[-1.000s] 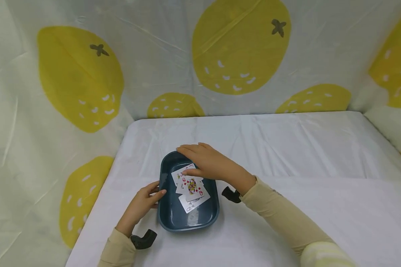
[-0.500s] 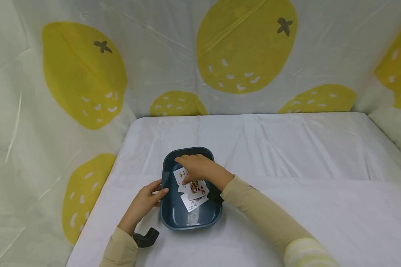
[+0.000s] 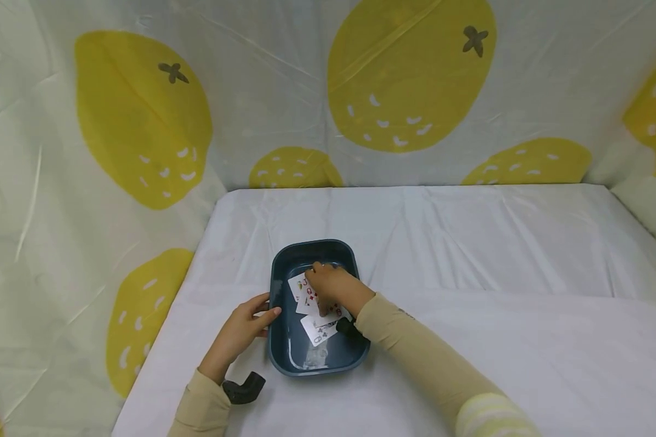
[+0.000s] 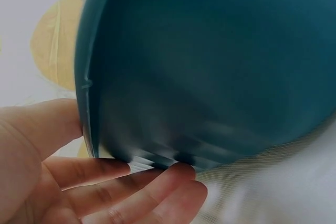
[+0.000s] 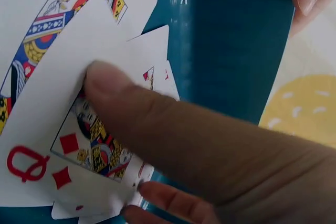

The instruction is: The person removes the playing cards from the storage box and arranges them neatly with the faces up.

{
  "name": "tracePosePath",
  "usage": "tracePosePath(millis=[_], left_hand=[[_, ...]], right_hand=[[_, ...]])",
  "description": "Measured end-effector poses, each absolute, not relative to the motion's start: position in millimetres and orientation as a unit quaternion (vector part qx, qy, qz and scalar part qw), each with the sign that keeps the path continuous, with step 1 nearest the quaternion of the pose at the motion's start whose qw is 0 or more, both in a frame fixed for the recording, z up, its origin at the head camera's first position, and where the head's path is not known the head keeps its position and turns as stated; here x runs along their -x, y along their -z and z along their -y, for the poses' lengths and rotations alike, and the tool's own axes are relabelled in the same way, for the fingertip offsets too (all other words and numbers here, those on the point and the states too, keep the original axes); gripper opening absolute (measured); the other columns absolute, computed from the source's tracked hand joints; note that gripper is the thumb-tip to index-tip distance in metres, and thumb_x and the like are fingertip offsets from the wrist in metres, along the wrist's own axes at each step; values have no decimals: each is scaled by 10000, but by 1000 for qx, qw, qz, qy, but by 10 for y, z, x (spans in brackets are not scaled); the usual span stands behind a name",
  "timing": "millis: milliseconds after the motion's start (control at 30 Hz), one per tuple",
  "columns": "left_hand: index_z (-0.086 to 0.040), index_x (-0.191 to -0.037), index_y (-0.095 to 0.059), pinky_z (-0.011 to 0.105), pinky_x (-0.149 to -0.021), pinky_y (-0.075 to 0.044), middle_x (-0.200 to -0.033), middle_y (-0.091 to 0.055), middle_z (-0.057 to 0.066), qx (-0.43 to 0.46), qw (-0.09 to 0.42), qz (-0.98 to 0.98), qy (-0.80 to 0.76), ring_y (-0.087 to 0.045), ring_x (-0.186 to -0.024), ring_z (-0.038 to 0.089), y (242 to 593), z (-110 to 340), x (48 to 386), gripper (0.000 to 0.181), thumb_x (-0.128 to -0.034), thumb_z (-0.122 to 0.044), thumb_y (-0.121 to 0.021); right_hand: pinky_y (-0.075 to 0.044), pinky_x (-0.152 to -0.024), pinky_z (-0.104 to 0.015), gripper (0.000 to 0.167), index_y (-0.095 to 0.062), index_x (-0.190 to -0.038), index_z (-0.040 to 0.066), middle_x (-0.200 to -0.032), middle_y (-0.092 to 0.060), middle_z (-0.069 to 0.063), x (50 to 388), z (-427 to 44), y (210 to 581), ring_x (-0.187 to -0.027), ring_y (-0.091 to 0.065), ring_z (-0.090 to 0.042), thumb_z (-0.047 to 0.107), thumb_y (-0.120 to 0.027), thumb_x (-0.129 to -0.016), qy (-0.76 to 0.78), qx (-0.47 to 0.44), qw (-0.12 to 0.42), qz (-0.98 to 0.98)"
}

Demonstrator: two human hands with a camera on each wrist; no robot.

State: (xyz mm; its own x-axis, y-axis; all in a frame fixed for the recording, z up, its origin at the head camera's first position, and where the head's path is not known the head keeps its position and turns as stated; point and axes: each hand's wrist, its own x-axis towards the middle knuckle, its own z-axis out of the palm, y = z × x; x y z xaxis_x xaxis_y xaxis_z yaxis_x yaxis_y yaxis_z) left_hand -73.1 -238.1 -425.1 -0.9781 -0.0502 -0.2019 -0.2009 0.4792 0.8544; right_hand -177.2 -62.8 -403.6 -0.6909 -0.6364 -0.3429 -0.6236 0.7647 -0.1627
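A dark blue-green plastic tray (image 3: 297,363) sits on the white-covered table, with several playing cards (image 3: 314,331) overlapping inside it. My left hand (image 3: 242,328) holds the tray's left side, thumb at the rim and fingers against the outer wall. Inside the tray, my right hand (image 3: 336,288) reaches down over the cards. In the right wrist view, its thumb (image 5: 152,116) lies across a queen of diamonds (image 5: 63,156), and fingertips (image 5: 168,200) show near the pile's edge, apart from the thumb. A club face card (image 5: 42,35) lies partly beneath the queen.
White cloth covers the table (image 3: 503,243). Behind it and at the left hangs a pale curtain (image 3: 273,91) with yellow lemon prints. A black wrist-mounted piece (image 3: 244,388) sticks out beside my left wrist.
My right hand has come down from above the tray's far side onto the cards, its fingers drawing in lower. The left hand keeps its hold on the tray. The view has shifted slightly.
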Motion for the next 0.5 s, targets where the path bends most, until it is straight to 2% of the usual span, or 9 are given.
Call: tracePosePath(millis=[200,300,367,500], left_hand=[[-39,-1272,-495,328,-631,-532,-1079,-590,148,76,72,-857,-504,-614,-884,252,4237,2380,728,477,-850,-217,-628],[-37,-1270,-496,327,-632,-532,-1081,-590,151,75,71,-854,-509,-614,-883,251,4238,2383,724,473,-849,-209,-629],[-36,-1268,-496,328,-632,-533,-1078,-591,150,74,71,-853,-511,-616,-880,251,4241,2382,723,472,-849,-205,-630],[-36,-1266,-499,328,-630,-533,-1063,-597,141,73,72,-853,-512,-619,-867,244,4257,2378,724,469,-849,-206,-630]], right_hand=[[-356,-951,-441,845,-438,-1278,47,-1195,-463,-141,1781,623,4050,-1096,-444,-277,328,-840,-591,-7,331,172,-928],[-398,-903,-415,803,-448,-1262,28,-1174,-459,-165,1793,612,4047,-1050,-469,-288,324,-826,-618,7,325,164,-932],[-445,-833,-377,716,-476,-1228,17,-1154,-446,-179,1802,607,4045,-985,-497,-281,279,-811,-653,33,322,161,-932],[-485,-668,-277,433,-558,-1110,30,-1066,-465,-145,1839,591,4029,-830,-523,-217,121,-750,-733,117,324,184,-921]])
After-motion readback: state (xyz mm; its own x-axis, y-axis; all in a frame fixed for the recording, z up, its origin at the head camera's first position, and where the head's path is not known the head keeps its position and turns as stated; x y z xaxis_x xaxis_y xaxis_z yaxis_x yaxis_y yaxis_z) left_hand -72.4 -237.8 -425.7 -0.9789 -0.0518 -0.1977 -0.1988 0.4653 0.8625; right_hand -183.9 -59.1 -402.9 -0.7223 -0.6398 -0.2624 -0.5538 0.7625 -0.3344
